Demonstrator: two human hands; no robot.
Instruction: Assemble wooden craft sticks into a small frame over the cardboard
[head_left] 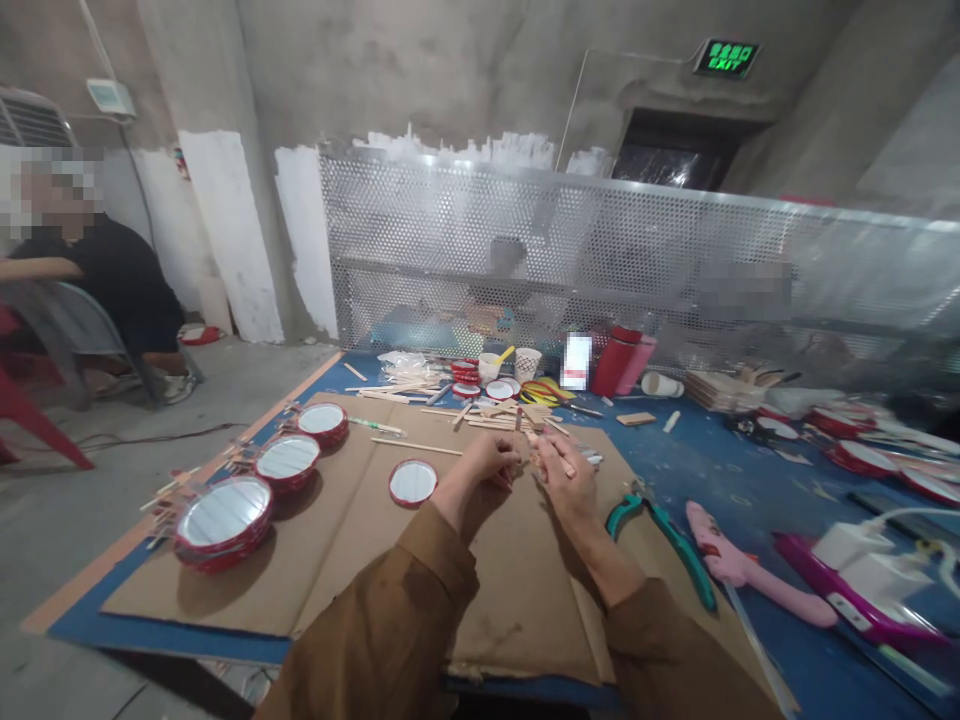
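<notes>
Craft sticks (553, 460), half hidden, between left hand (480, 470), right hand (570, 487)

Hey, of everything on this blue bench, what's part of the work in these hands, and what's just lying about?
Part of the work: left hand, right hand, small wooden pieces, red-rimmed round frame.
Lying about: teal-handled pliers, pink tool, red bottle, paper cup.

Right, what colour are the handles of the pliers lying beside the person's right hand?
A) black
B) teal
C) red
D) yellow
B: the pliers just to the right of the right hand have teal handles.
</notes>
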